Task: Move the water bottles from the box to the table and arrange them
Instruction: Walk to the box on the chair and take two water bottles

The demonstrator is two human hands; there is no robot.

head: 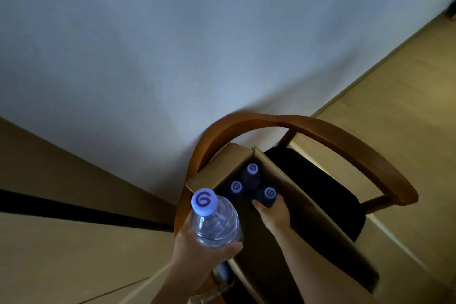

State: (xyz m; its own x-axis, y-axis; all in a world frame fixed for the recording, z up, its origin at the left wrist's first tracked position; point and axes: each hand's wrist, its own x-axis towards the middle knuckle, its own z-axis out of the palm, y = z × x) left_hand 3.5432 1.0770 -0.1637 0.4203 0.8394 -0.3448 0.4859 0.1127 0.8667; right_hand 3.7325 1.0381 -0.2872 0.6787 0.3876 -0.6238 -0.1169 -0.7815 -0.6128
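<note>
The single head-worn view looked steeply down from above, close over the open cardboard box on a wooden chair. Its wide angle bent the wall and floor lines, and both forearms entered from the bottom edge.

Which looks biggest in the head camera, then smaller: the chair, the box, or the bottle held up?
1. chair
2. box
3. held bottle, though it looks big partly because it is close to the camera.
</note>
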